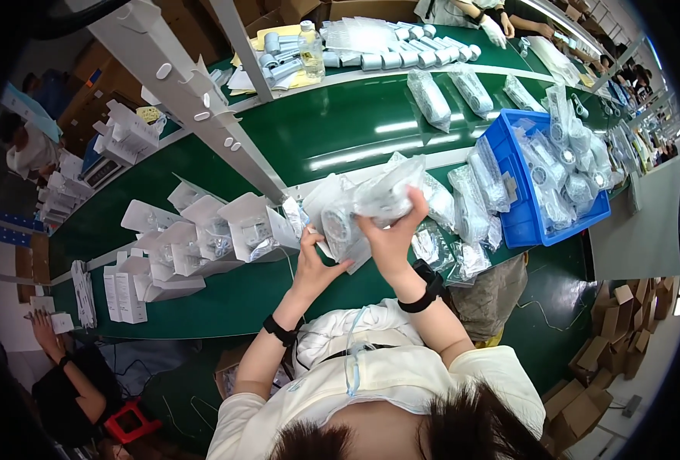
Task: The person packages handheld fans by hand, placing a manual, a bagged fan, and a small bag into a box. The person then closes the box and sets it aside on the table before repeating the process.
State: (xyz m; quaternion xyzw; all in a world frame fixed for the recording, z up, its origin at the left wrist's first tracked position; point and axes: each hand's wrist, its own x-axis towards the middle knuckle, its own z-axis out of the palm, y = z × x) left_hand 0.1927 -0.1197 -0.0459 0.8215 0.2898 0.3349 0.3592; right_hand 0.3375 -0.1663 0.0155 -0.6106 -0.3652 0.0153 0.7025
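My right hand (395, 244) is closed on a bubble-wrapped device (386, 192) in clear plastic, which has a round grey end. It is held tilted over an opened white box (326, 193). My left hand (314, 264) grips the lower side of this box, thumb toward the right hand. A small silvery packet (294, 215) stands by the left fingers. How far the device sits inside the box is hidden by the wrap. Just right of my right hand, more bubble-wrapped devices (468, 205) and clear bags of small parts (432, 249) lie on the green table.
A blue crate (514, 188) full of wrapped devices stands at the right. Several opened white boxes (252, 230) are lined up at the left. A grey metal post (194, 92) rises behind them. Wrapped devices (429, 100) lie on the green belt beyond. Another person's hand (45, 333) is at far left.
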